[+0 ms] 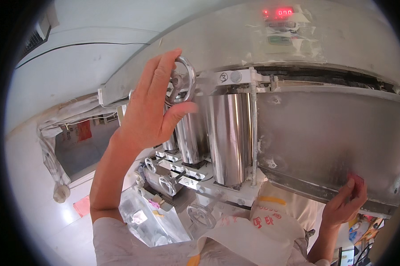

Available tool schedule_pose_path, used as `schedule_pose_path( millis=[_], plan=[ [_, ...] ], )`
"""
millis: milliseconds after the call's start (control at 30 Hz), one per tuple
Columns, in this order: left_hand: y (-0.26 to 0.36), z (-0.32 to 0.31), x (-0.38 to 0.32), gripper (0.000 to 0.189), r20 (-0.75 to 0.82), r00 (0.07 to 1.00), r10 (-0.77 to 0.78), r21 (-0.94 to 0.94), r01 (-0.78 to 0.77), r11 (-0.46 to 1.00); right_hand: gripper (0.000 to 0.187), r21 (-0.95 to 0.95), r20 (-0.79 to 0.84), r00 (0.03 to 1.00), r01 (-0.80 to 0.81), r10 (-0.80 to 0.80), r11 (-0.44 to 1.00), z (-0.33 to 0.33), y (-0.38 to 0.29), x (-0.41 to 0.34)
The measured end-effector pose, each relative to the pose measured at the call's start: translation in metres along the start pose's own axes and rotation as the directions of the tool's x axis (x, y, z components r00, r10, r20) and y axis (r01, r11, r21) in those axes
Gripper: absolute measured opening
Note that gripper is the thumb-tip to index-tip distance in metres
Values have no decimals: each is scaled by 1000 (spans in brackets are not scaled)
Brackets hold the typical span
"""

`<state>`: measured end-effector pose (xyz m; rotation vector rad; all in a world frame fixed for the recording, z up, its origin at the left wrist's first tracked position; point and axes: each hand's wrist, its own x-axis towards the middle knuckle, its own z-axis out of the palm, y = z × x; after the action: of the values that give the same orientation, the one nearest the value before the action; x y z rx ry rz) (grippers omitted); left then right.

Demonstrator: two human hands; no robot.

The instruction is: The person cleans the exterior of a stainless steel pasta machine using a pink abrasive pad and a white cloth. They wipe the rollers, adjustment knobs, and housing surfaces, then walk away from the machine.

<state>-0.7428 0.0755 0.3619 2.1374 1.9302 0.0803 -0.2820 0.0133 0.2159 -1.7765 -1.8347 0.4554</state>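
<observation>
My left hand (pixel 146 106) is raised against a chromed metal handwheel (pixel 192 74) at the upper end of a roller machine. Its fingers reach along the wheel's far rim, and the thumb lies by the lower rim. Below and right of the wheel stands a large polished steel roller (pixel 228 139), with a second roller (pixel 191 139) beside it. At the right, my right hand (pixel 348 202) pinches a small red piece (pixel 359 181), its material unclear, against or close to a dull metal panel (pixel 306 133).
Further handwheels (pixel 201 215) stick out from the near side of the roller frame (pixel 233 196). A red digital display (pixel 284 12) glows on the metal housing above. Clear plastic sheeting (pixel 150 219) lies lower left. My cloth apron (pixel 253 232) bears red writing. A window (pixel 83 146) is at left.
</observation>
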Motion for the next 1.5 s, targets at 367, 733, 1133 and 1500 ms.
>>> schedule_pose_path(
  millis=[367,733,1133,1500],
  plan=[
    [14,-34,16,77,152,983,100,159,-124,979,31,50,33,999,31,-33,998,1,3,0],
    [53,-16,30,72,115,813,-571,205,543,815,30,63,30,999,16,-18,998,0,4,-2],
    [37,-24,11,76,151,938,-313,116,298,948,31,122,-7,1000,14,-14,992,2,6,-5],
    [6,-28,5,77,80,997,25,131,-36,991,31,151,10,999,40,-42,988,1,6,-2]
  ],
)
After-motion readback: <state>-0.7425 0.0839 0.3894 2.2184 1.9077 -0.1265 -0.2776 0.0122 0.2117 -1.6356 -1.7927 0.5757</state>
